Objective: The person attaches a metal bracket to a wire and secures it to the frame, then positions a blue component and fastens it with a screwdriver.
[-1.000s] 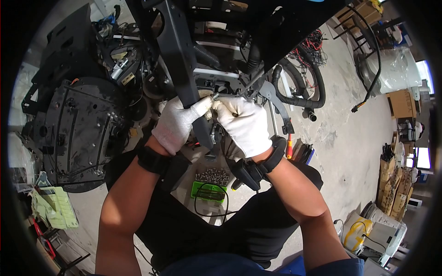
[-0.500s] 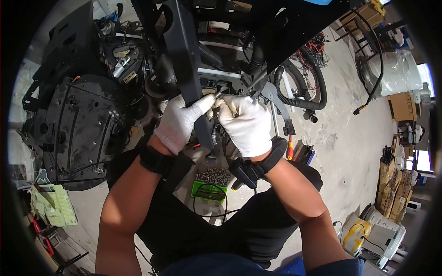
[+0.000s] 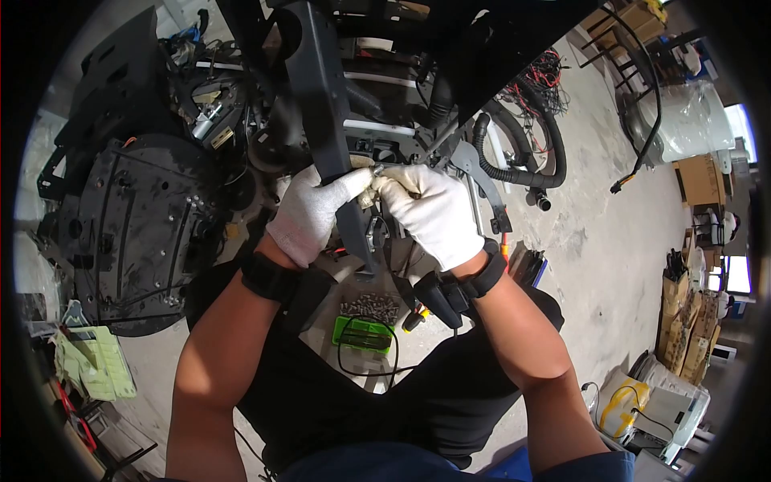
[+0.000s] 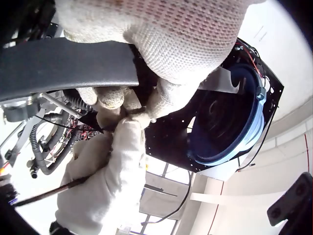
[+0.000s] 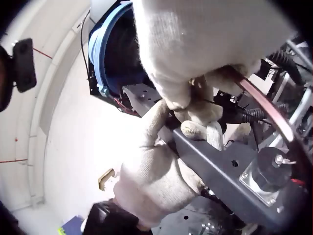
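Note:
Both hands wear white knitted gloves and meet at a black metal bar [image 3: 328, 132]. My left hand [image 3: 312, 210] grips the bar, its thumb on one side and fingertips curled round the other edge. Against it, the fingertips of my right hand [image 3: 434, 213] pinch close together at a small metal piece [image 3: 377, 169], mostly hidden by the gloves. A slim dark rod [image 5: 266, 105] sticks out from the right hand's curled fingers; the left wrist view shows this rod [image 4: 51, 192] too. I cannot tell what kind of tool it is.
Below the hands, a green tray [image 3: 363, 334] stands beside a pile of small metal fasteners [image 3: 369, 308]. A large black panel [image 3: 144, 233] lies at left. Ribbed black hose [image 3: 514, 173] and tangled wires [image 3: 546, 80] lie at right. A blue-rimmed round opening [image 4: 227, 115] shows beyond the bar.
My right wrist has swung slightly outward to the right, with its fingertips staying at the bar. More of a yellow-and-black handle on the floor shows beneath it. The left hand keeps its grip.

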Demonstrator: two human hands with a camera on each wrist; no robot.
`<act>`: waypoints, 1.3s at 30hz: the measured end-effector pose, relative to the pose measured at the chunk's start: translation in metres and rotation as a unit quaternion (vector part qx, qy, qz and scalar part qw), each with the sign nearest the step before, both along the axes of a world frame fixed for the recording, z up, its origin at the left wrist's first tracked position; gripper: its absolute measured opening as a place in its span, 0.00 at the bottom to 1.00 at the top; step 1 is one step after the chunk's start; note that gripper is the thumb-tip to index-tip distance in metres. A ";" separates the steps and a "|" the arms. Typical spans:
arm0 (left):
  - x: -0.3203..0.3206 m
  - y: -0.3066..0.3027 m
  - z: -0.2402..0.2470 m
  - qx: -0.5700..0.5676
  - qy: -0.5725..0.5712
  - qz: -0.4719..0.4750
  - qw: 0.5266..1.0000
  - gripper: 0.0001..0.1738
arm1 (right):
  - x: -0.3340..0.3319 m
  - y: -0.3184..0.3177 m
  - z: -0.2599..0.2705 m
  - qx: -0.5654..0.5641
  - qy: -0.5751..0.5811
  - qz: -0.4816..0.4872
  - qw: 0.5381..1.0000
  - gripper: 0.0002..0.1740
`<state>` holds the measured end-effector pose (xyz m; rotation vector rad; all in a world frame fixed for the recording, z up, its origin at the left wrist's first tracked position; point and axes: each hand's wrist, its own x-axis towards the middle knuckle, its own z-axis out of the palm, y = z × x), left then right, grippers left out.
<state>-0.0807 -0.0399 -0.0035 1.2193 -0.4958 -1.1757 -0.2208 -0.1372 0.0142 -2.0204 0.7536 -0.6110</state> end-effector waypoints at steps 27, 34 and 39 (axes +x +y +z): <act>-0.018 -0.015 -0.011 -0.016 0.040 -0.037 0.998 0.07 | -0.025 -0.009 -0.003 -0.124 0.037 0.047 0.990 0.09; -0.021 -0.011 -0.005 -0.019 -0.016 -0.034 0.999 0.09 | -0.022 -0.001 -0.019 -0.360 0.109 -0.030 0.926 0.10; -0.016 -0.009 -0.001 0.006 -0.028 -0.045 0.999 0.09 | -0.018 -0.004 -0.018 -0.350 0.105 -0.007 0.931 0.10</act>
